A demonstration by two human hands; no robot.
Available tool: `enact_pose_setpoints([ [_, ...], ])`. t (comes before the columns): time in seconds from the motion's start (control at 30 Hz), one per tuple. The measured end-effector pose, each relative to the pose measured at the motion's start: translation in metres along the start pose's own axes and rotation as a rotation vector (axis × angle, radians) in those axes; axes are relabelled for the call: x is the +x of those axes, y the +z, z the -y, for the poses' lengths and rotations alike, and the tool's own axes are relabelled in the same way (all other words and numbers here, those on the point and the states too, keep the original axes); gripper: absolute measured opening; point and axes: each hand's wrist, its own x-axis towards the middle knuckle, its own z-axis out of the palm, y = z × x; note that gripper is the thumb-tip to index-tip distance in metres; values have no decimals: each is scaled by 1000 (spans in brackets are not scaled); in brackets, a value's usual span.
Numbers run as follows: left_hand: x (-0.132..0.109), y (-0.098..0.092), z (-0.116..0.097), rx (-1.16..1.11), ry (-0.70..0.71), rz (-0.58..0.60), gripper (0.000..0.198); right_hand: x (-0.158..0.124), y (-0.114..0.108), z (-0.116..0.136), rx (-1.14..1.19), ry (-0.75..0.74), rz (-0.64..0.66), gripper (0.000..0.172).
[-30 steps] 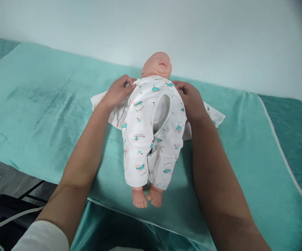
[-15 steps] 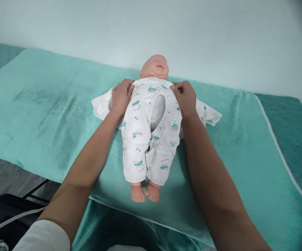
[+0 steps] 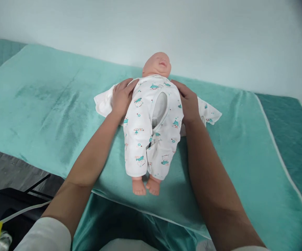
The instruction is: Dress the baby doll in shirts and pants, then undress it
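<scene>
A baby doll (image 3: 157,65) lies on its back, head toward the wall and bare feet toward me. White printed trousers (image 3: 137,139) cover its body from the chest to the ankles, with an oval opening at the crotch. Beneath it a white printed top (image 3: 209,111) spreads out, a sleeve to each side. My left hand (image 3: 122,97) rests on the doll's left-hand side in view, thumb and fingers apart at the upper edge of the trousers. My right hand (image 3: 188,101) lies along the opposite side, fingers stretched toward the shoulder, some hidden behind the palm.
The doll lies on a green velvety cover (image 3: 48,104) over a long table against a white wall. A darker quilted cloth (image 3: 289,129) shows at the right. At lower left are a black object (image 3: 9,205) and a pale tube.
The fingers of both my hands have loosened from the trousers' upper edge and now lie flatter along the doll's sides. The whole view has shifted slightly.
</scene>
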Motion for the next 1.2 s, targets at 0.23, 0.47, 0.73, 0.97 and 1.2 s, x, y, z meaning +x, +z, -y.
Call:
enact_pose_setpoints([
  [0.23,-72,-21,-28,-23,22,-166,34,-56,2,45,-11,-89,-91,39],
  [0.47,-210,-78,-71,-161,-53,-24,18,-194,11,105,-147,-280,15,35],
  [0.73,-263,-83,-97,-20,15,148,29,-257,27,129,-215,-227,30,32],
  [0.97,-264,-78,-98,20,20,142,13,-249,35,155,-462,-78,135,20],
  [1.2,-268,-85,-107,-402,-170,47,17,-244,43,172,-594,-49,191,17],
])
